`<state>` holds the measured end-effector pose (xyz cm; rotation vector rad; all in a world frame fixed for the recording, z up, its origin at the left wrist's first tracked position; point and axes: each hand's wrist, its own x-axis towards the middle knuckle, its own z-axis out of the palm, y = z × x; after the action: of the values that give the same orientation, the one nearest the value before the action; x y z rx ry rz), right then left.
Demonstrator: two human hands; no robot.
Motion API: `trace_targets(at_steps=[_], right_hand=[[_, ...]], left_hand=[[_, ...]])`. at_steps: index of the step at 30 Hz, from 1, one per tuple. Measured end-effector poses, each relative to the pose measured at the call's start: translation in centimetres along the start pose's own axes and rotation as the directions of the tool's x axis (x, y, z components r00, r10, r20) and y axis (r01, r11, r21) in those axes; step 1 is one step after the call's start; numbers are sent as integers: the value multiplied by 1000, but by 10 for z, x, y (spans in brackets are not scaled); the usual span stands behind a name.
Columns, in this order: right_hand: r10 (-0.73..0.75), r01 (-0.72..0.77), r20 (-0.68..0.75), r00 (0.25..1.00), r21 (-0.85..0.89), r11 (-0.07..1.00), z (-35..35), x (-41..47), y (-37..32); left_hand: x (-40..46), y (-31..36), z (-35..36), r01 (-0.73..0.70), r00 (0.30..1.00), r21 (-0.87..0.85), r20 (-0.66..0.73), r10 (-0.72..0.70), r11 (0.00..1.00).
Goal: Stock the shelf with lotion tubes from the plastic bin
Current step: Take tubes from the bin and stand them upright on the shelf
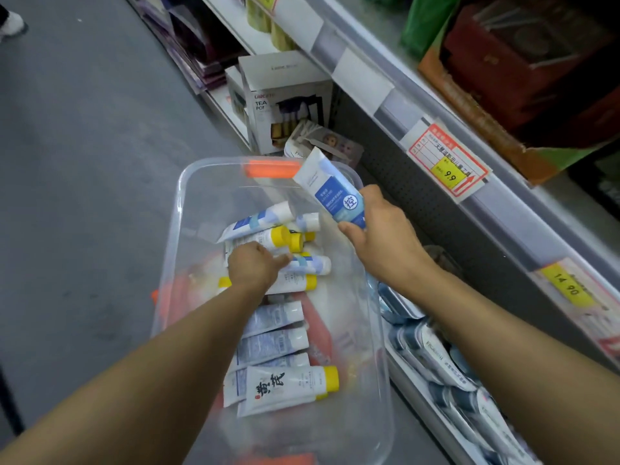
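Holding, head view: right hand [379,236] grips a white-and-blue lotion tube [330,189] by its lower end, above the far right corner of the plastic bin [188,203]; the tube tilts up and away toward the bin's far rim.
Left hand [253,266]: down inside the bin, fingers curled around a yellow-capped tube [265,238] in the pile near the bin's middle.
Plastic bin: clear, standing on the grey floor [84,162] beside the shelf; an orange handle [271,168] sits on its far rim.
Bin contents: white tubes with yellow caps and pale blue tubes with white caps lie loose; a large yellow-capped tube with black characters [288,385] lies near the bin's near end.
Bottom shelf [412,384]: just right of the bin, holding rows of dark blue and white tubes [436,357].
Shelf edge: a red-bordered price tag reading 9.9 [448,162] and a yellow tag reading 14.90 [567,285].
Far end of the shelf: a white tea pot box [285,102] stands upright.
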<state>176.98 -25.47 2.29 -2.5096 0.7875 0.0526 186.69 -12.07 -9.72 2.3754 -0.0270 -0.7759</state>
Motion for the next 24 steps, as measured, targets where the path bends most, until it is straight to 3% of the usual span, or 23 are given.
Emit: trace_targets(at_steps=[5,9,14,20,24], right_hand=[[40,-39,-13,999,58,998,-2,-7,-6],[53,-51,-13,999,121,991,7,-5,-13],[63,-55,-51,997,143,988,17,1,-12],[66,-60,-40,997,144,988,16,6,0],[89,-81,-47,995,160,984,17,9,6]], left_hand=[[4,8,-22,-88,979,58,-181,97,994],[13,-4,-28,-43,976,-57,-215,30,997],[12,-22,-7,173,978,-243,-76,-197,955],[13,-21,2,239,971,-195,17,-240,951],[17,-15,4,302,953,-393,135,-270,869]])
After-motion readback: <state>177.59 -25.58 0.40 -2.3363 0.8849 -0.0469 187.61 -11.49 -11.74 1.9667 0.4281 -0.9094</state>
